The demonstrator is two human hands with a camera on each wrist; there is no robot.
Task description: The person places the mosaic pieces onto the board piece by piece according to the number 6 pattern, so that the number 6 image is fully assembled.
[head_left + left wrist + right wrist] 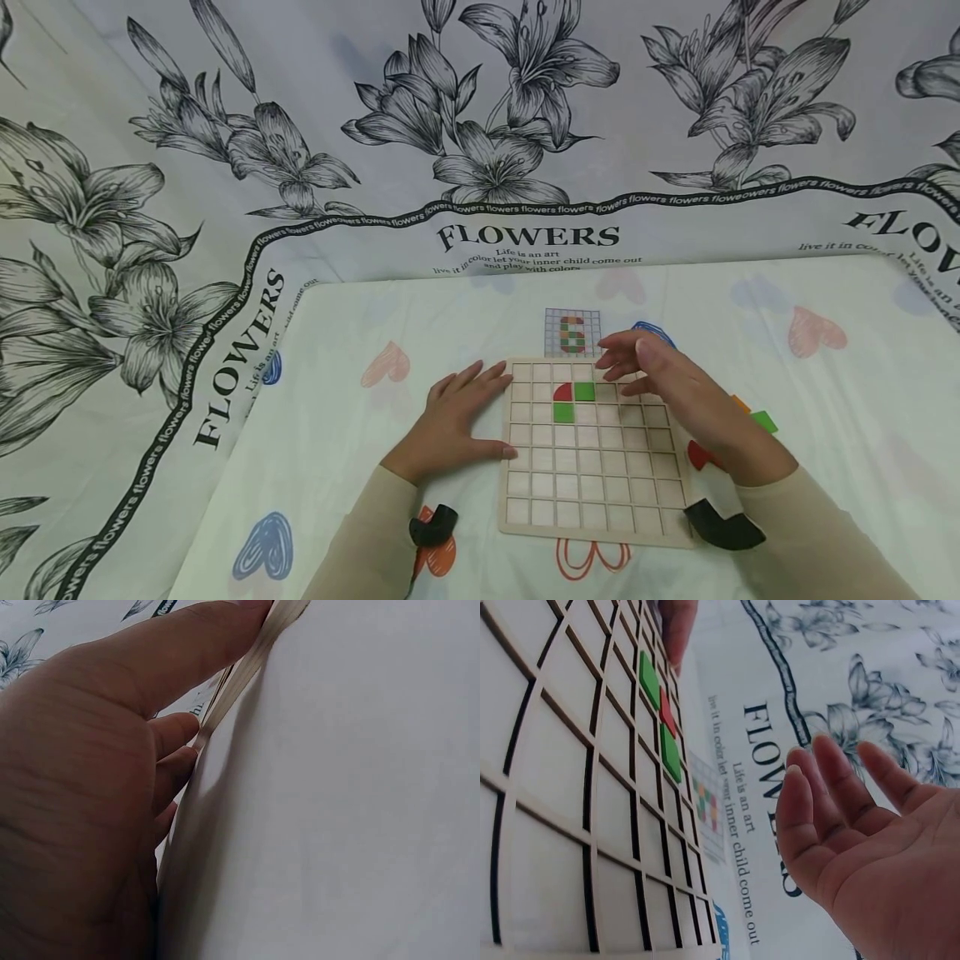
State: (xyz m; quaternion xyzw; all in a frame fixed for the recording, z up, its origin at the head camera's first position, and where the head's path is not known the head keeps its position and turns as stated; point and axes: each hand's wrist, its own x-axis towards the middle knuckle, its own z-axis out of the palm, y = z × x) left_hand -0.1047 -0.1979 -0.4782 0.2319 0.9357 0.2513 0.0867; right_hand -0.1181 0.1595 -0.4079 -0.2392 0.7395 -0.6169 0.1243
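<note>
A wooden grid board [596, 540] lies flat on the cloth-covered table. In its upper rows sit a red quarter-round tile [562, 392], a green square tile [583, 391] to its right and another green square tile [563, 412] below the red one. My left hand [461, 417] rests at the board's left edge, fingertips and thumb touching the rim. Over the board's upper right corner hovers my right hand [675, 392], its fingers loosely bent with nothing between them, as the right wrist view also shows. Behind the board lies a pattern card [572, 332] with an orange, green and red figure.
Right of the board, partly hidden by my right forearm, lie loose tiles: a red piece [701, 455], a green piece [765, 422] and an orange piece [741, 403]. A flower-printed cloth [525, 167] hangs behind the table. Black bands circle both wrists.
</note>
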